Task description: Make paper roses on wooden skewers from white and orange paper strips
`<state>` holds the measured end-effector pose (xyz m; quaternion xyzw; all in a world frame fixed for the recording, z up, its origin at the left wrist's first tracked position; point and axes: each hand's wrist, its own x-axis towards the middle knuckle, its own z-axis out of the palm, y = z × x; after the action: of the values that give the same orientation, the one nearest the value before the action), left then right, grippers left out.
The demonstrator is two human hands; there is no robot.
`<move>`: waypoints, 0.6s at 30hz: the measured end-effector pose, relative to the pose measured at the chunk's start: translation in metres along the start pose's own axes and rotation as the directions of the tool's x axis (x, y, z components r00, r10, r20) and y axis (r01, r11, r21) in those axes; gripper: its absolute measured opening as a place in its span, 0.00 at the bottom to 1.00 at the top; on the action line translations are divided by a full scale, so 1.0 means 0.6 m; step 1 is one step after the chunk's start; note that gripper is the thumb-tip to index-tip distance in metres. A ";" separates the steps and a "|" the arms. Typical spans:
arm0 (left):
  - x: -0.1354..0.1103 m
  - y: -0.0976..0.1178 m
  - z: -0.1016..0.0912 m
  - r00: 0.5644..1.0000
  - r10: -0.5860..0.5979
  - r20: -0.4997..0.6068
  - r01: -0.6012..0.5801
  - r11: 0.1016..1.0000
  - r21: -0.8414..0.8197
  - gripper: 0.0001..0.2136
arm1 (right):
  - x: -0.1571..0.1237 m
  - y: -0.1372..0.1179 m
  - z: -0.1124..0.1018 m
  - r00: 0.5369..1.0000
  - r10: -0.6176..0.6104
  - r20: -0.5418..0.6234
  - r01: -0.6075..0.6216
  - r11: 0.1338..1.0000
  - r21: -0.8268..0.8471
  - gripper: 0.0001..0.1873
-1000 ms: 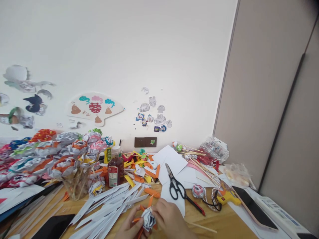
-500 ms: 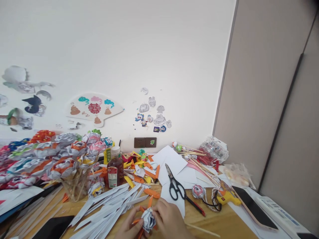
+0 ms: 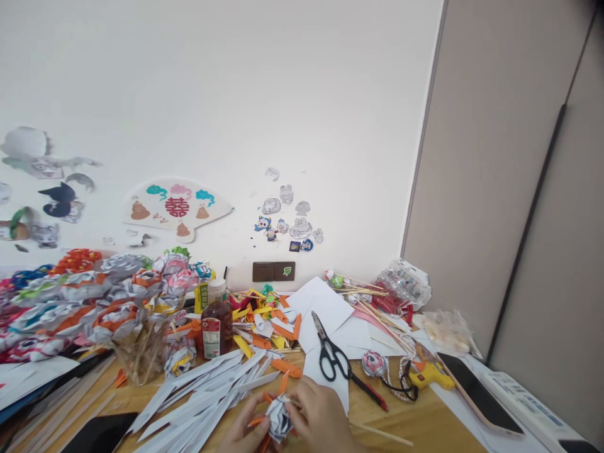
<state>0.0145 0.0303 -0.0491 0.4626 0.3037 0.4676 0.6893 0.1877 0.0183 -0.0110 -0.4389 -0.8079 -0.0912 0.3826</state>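
A paper flower (image 3: 279, 418) with white folded petals and orange strips sticking out around it is held between my two hands, low over the wooden table. My left hand (image 3: 247, 425) grips it from the left, thumb against the orange and white paper. From the right, the fingers of my right hand (image 3: 317, 412) pinch at its white petals. Just left of my hands lies a fan of white paper strips (image 3: 202, 396). Black-handled scissors (image 3: 333, 352) rest on white paper (image 3: 325, 308) beyond my right hand, and a thin wooden stick (image 3: 382, 434) lies beside it.
Many finished paper flowers (image 3: 113, 314) crowd the left side in a clear container. A brown bottle (image 3: 217, 321) stands at the back near orange and yellow folded strips (image 3: 268, 324). On the right are a red-tipped pen (image 3: 370, 393), a yellow glue gun (image 3: 431, 374) and a phone (image 3: 479, 390).
The view has shifted very slightly. Both hands stay on the paper flower in nearly the same pose, and nothing on the table has visibly moved.
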 end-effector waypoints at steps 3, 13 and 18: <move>0.004 -0.006 -0.004 1.000 -0.006 -0.023 0.006 1.000 -0.007 0.26 | 0.002 -0.002 -0.002 0.998 -0.001 -0.067 -0.001 1.000 -0.029 0.08; 0.003 -0.002 0.002 1.000 0.001 0.021 -0.001 1.000 -0.004 0.25 | -0.002 -0.009 -0.003 0.978 -0.092 -0.185 0.073 0.991 -0.108 0.24; 0.002 -0.002 0.003 1.000 0.011 0.005 -0.011 1.000 0.001 0.24 | -0.001 -0.012 -0.005 0.969 -0.107 -0.224 0.087 0.991 -0.100 0.26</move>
<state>0.0172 0.0305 -0.0496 0.4657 0.2996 0.4701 0.6873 0.1839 0.0122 -0.0082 -0.4022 -0.7741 -0.1956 0.4482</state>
